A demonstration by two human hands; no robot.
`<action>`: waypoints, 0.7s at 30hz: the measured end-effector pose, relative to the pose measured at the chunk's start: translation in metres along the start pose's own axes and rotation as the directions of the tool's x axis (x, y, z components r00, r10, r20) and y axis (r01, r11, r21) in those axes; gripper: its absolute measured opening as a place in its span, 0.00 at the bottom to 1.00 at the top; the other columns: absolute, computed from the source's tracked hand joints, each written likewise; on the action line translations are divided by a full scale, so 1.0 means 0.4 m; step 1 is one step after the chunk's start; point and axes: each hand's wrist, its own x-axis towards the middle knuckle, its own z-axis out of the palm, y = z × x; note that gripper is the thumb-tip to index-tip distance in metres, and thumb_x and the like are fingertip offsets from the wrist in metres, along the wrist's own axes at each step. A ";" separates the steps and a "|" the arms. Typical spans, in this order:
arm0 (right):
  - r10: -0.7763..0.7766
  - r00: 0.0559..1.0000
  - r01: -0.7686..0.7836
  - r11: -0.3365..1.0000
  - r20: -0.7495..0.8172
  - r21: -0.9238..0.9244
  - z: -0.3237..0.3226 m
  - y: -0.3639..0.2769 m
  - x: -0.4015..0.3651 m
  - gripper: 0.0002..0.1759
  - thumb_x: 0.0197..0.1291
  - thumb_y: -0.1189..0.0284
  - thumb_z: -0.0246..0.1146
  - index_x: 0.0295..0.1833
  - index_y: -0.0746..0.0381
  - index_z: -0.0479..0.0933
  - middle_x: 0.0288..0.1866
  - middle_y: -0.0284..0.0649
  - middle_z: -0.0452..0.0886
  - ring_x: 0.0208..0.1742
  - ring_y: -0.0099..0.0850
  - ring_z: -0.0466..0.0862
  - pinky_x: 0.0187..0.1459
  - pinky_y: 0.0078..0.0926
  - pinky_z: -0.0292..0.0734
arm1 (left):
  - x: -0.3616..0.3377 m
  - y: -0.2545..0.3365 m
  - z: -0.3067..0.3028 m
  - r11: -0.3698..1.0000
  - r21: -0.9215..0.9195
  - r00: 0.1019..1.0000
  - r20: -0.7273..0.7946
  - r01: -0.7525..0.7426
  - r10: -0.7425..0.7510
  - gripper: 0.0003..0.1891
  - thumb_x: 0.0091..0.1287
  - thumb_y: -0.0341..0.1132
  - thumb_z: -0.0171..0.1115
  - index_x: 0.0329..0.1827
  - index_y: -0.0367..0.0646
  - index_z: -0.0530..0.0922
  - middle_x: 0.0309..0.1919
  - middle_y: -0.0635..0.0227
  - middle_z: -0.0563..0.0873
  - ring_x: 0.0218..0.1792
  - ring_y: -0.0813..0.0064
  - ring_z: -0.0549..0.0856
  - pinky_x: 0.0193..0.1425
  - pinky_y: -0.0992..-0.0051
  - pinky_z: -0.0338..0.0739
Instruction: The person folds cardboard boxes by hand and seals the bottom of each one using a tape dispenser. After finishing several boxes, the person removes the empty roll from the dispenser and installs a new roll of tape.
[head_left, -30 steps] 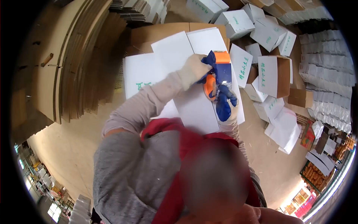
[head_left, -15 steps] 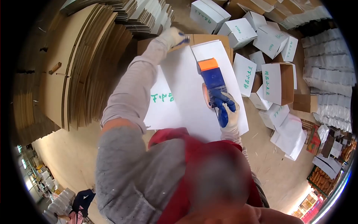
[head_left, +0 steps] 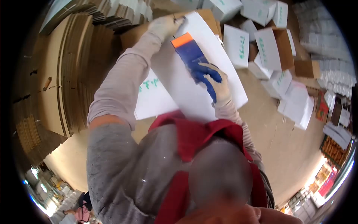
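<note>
A white carton (head_left: 209, 48) with green writing on its left part lies in front of me, its flaps meeting along a seam. My right hand (head_left: 218, 82), in a white glove with blue fingers, grips a blue tape dispenser (head_left: 190, 56) over the carton. The dispenser's orange end (head_left: 181, 40) points at the far edge, close to the seam. At that far edge, my gloved left hand (head_left: 166, 28) has its fingers curled closed on the carton's edge near the seam. The tape itself cannot be made out.
Flat brown cardboard sheets (head_left: 67, 74) are stacked upright at the left. White cartons (head_left: 236, 46) lie on the floor at the right, one an open box (head_left: 274, 50). Plastic-wrapped stacks (head_left: 332, 71) line the far right. Another person (head_left: 82, 211) is at the lower left.
The tape dispenser in my right hand has moved up and left, nearer my left hand, and is more tilted. My left hand stays at the far edge. The whole view has shifted.
</note>
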 end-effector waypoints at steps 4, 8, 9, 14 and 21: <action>-0.254 0.967 0.246 0.893 0.029 -0.377 -0.158 0.090 -0.368 0.14 0.51 0.77 0.61 0.47 0.63 0.79 0.48 0.47 0.81 0.51 0.36 0.80 0.56 0.36 0.72 | 0.005 0.004 0.019 0.983 0.181 1.000 0.012 -0.012 0.010 0.38 0.67 0.65 0.33 0.46 0.38 0.81 0.45 0.44 0.81 0.50 0.48 0.79 0.57 0.58 0.70; 0.199 0.947 -0.187 0.980 -0.253 0.072 -0.225 0.107 -0.706 0.13 0.50 0.80 0.61 0.44 0.63 0.80 0.48 0.45 0.82 0.51 0.40 0.81 0.58 0.36 0.70 | 0.133 -0.116 0.102 0.968 0.251 0.998 -0.061 0.023 -0.008 0.39 0.65 0.67 0.32 0.54 0.42 0.78 0.49 0.46 0.81 0.53 0.47 0.78 0.59 0.58 0.70; 0.200 0.953 -0.226 0.969 -0.226 -0.096 -0.214 0.112 -0.707 0.13 0.49 0.79 0.62 0.44 0.64 0.80 0.48 0.45 0.82 0.50 0.40 0.81 0.56 0.35 0.71 | 0.121 -0.101 0.103 0.956 0.293 0.997 -0.081 0.013 0.011 0.39 0.65 0.68 0.32 0.55 0.44 0.77 0.50 0.47 0.80 0.53 0.48 0.78 0.59 0.58 0.70; 0.072 0.925 -0.177 0.950 -0.372 -0.256 -0.138 0.226 -0.563 0.14 0.49 0.79 0.61 0.44 0.66 0.79 0.46 0.47 0.82 0.46 0.39 0.82 0.48 0.30 0.75 | 0.028 -0.038 0.051 0.974 0.221 0.988 -0.151 0.042 -0.009 0.33 0.65 0.65 0.38 0.68 0.58 0.65 0.55 0.54 0.79 0.54 0.55 0.79 0.58 0.60 0.72; 0.685 0.690 -0.585 0.717 -0.232 0.377 -0.074 0.396 -0.526 0.15 0.54 0.77 0.61 0.48 0.69 0.78 0.33 0.36 0.82 0.29 0.20 0.78 0.32 0.16 0.73 | 0.005 0.023 0.013 0.990 0.098 0.991 -0.100 0.097 -0.087 0.29 0.64 0.60 0.51 0.60 0.50 0.74 0.49 0.55 0.82 0.53 0.57 0.80 0.57 0.65 0.72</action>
